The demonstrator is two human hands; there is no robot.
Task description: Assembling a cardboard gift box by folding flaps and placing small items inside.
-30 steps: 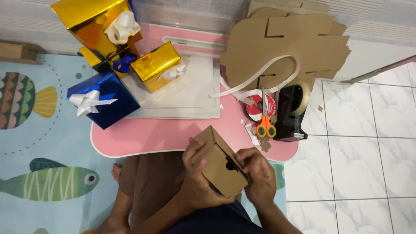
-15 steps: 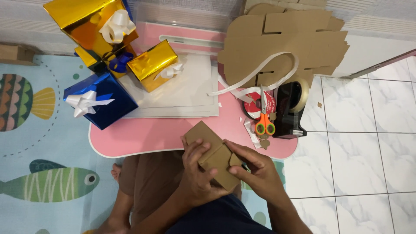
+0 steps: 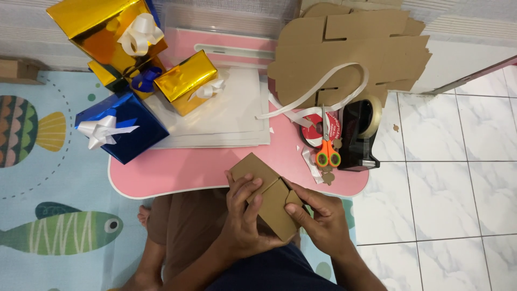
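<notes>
A small brown cardboard box (image 3: 272, 202) is held over my lap, just off the near edge of the pink table (image 3: 177, 172). My left hand (image 3: 245, 215) wraps around its left side, fingers lying over the top flap. My right hand (image 3: 318, 215) grips its right end, with the thumb pressing a flap at the corner. The box is tilted, one end pointing up-left toward the table.
On the table stand a blue gift box (image 3: 121, 129) with a white bow, a small gold one (image 3: 186, 81), a large gold one (image 3: 102, 29), white paper sheets (image 3: 226, 116), flat cardboard cutouts (image 3: 355, 46), white ribbon (image 3: 323, 89), orange scissors (image 3: 327, 151) and a tape dispenser (image 3: 361, 134). White floor tiles lie to the right.
Both hands have turned and lowered the box, and its open flap is now folded down flat. The right thumb has shifted onto the corner flap.
</notes>
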